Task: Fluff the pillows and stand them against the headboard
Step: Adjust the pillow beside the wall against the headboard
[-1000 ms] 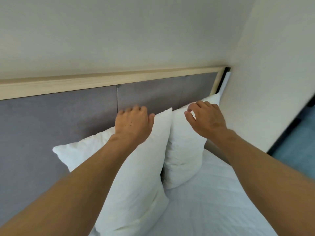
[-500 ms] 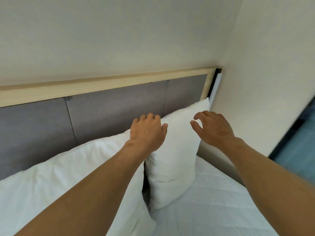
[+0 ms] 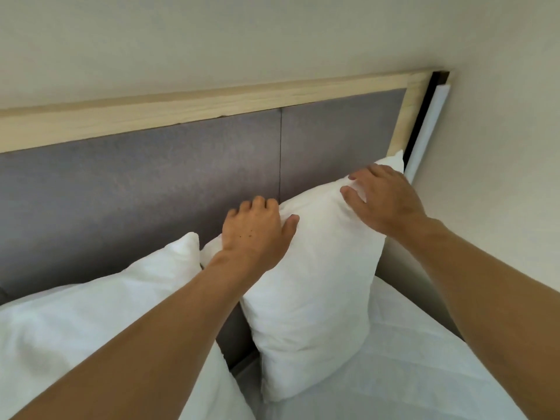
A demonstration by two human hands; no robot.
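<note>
Two white pillows lean on the grey padded headboard (image 3: 151, 192) with its pale wood frame. The right pillow (image 3: 312, 292) stands upright in the bed's right corner. My left hand (image 3: 257, 234) grips its top left corner, fingers curled behind the edge and thumb in front. My right hand (image 3: 381, 201) grips the top edge near the right corner, pinching the cloth. The left pillow (image 3: 91, 313) lies slanted against the headboard, partly hidden under my left forearm.
A cream side wall (image 3: 500, 177) runs close along the bed's right edge. A white strip (image 3: 427, 128) stands in the gap beside the headboard frame. White bedding (image 3: 409, 374) covers the mattress in front of the pillows.
My left hand left the left pillow and took the right pillow's top left corner. My right hand closed on that pillow's top edge. The view swung right.
</note>
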